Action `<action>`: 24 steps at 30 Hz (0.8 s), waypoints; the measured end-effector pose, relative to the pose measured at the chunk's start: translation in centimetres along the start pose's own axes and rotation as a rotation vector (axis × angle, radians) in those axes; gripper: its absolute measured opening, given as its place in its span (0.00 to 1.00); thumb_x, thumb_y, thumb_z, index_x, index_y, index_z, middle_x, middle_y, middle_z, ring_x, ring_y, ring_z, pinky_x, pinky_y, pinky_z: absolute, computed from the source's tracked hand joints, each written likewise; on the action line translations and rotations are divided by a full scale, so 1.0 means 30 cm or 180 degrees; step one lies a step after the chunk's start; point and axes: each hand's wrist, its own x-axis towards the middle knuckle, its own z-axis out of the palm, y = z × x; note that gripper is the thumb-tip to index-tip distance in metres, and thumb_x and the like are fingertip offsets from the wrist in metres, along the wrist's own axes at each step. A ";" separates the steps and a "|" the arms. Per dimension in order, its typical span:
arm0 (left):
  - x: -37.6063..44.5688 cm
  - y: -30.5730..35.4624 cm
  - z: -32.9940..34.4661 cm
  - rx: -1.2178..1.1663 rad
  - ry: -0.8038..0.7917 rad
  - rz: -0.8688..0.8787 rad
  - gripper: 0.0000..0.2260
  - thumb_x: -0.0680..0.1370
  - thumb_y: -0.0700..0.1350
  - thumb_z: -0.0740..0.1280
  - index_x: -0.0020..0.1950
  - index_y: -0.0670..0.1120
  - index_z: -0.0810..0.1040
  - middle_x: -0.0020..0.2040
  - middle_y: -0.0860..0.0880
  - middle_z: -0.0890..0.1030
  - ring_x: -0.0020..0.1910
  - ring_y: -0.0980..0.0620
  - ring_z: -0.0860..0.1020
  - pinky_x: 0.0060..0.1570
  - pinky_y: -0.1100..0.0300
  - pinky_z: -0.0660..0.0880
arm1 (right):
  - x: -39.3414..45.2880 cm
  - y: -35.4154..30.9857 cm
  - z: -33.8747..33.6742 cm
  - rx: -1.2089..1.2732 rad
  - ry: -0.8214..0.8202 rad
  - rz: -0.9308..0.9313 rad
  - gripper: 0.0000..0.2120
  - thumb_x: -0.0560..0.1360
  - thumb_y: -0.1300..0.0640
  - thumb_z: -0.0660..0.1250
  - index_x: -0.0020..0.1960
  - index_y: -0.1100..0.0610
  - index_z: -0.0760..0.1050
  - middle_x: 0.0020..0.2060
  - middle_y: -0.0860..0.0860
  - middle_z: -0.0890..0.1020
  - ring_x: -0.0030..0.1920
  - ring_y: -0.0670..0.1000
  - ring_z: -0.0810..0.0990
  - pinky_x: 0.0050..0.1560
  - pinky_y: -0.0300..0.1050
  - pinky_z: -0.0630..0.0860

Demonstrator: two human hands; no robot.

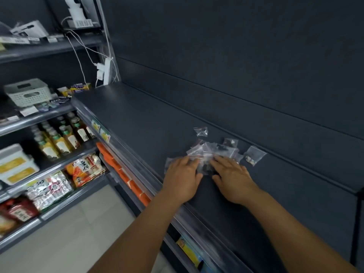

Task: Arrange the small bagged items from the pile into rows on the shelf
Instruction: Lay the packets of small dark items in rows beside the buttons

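— Carrying what, right now?
— Lying on a dark shelf (137, 115): a pile of small clear bags (208, 152) under both hands' fingertips.
— Sitting apart?
— One bag (201, 131) beyond the left hand (182, 177), another (254, 155) just past the right hand (232, 179).

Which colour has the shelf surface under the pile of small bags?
Dark grey, nearly black; the shelf surface shows plainly in the head view, under the pile of small bags.

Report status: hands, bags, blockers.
Left hand and right hand flat on bag pile. Three bags apart, no rows. Shelf unobstructed.
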 end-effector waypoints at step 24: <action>0.007 0.058 0.013 -0.1108 -0.0245 0.0313 0.28 0.74 0.46 0.71 0.71 0.47 0.65 0.47 0.49 0.80 0.59 0.47 0.70 0.56 0.51 0.72 | -0.105 -0.051 0.017 0.1474 0.1152 0.2311 0.21 0.73 0.50 0.66 0.63 0.56 0.71 0.57 0.58 0.75 0.56 0.58 0.75 0.53 0.48 0.73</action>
